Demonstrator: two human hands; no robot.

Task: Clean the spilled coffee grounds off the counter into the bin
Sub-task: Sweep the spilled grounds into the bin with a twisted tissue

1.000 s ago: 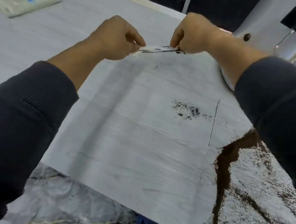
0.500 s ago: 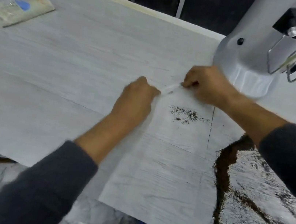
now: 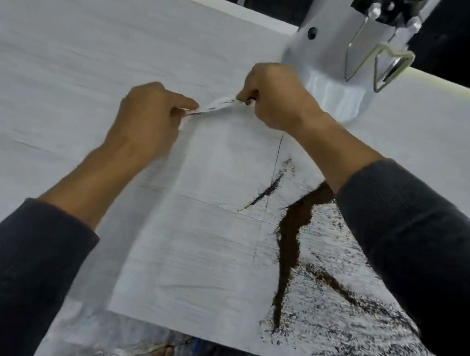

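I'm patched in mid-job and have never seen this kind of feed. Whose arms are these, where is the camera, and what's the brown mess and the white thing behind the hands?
There is no machine here. The one view comes from a camera worn on a person's head, looking forward and down, so the two arms in dark sleeves are that person's own. The left hand and the right hand each pinch one end of a small paper scrap, stretched between them just above the pale counter. The brown streaks and dark specks to the right are the spilled coffee grounds, still on the counter. The white appliance with a wire loop stands at the far edge, behind the right hand; I cannot tell what kind it is. No bin is clearly visible.
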